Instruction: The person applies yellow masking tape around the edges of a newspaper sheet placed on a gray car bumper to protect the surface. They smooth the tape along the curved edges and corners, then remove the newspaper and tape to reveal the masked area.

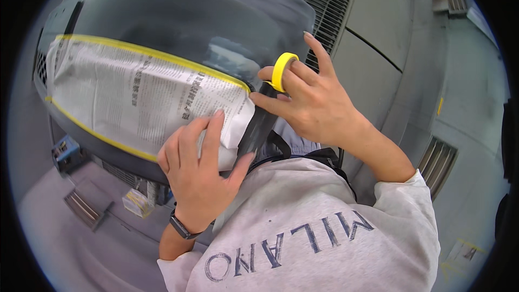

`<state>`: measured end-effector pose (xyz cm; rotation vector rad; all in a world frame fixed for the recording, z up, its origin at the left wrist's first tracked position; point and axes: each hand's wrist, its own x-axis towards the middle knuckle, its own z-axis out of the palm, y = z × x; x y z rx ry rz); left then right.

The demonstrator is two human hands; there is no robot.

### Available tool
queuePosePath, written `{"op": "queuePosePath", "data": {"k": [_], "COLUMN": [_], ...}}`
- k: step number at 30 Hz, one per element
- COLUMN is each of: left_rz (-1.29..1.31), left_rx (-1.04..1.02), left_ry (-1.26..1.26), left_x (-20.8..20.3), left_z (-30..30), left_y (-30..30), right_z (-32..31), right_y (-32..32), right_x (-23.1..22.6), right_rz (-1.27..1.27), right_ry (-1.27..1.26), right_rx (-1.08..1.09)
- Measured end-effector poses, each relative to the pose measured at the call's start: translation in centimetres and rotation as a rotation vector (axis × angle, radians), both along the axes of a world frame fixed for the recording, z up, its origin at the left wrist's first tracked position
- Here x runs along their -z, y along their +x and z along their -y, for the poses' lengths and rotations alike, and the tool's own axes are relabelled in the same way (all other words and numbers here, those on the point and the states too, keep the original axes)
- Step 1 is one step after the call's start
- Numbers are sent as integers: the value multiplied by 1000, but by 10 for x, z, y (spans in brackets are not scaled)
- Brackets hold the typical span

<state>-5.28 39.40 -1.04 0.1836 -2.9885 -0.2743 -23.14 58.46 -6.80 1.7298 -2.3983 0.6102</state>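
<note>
A sheet of newspaper (108, 84) covers part of a dark grey, curved car body panel (162, 2). Yellow masking tape (157, 55) runs along its upper edge, and another strip (102, 132) along its lower edge. My left hand (203, 167) rests on the paper near its right end, fingers spread, holding nothing. The roll of yellow masking tape (281, 70) sits around fingers of my right hand (319, 100). The right thumb presses at the paper's upper right corner, where the upper strip ends; the index finger points up, away from the roll.
A narrow black end piece (257, 130) of the panel lies between the paper and my body. Floor grates (324, 0) are set in the grey floor around the panel. At lower left are a blue box-like thing (67, 154) and a white block with yellow tape (138, 203).
</note>
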Motion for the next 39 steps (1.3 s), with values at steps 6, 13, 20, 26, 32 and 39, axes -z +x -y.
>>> {"op": "queuePosePath", "data": {"k": [6,13,20,26,32,39], "left_rz": [-49,-222,-363,-474,-641,-726], "left_rx": [-192,-310,-263,-220,-292,-411], "left_ry": [128,125,92,60,-50,-86], "left_x": [-14,26,31,50,69,91], "left_z": [-14,-33,-39,-37,-43,-51], "left_y": [47,55,59,64,51,38], "right_z": [18,49,43,46,51,58], "right_y": [-30,-49,-66,-53,-35,-26], "right_x": [-11,-12,-26,-16,-8,10], "right_rz": [300,196,329,94,-152,-258], "right_ry": [-193,-152,-97,-53,-187,-304], "right_rx": [-290,-638,-582,-633,-642,-609]}}
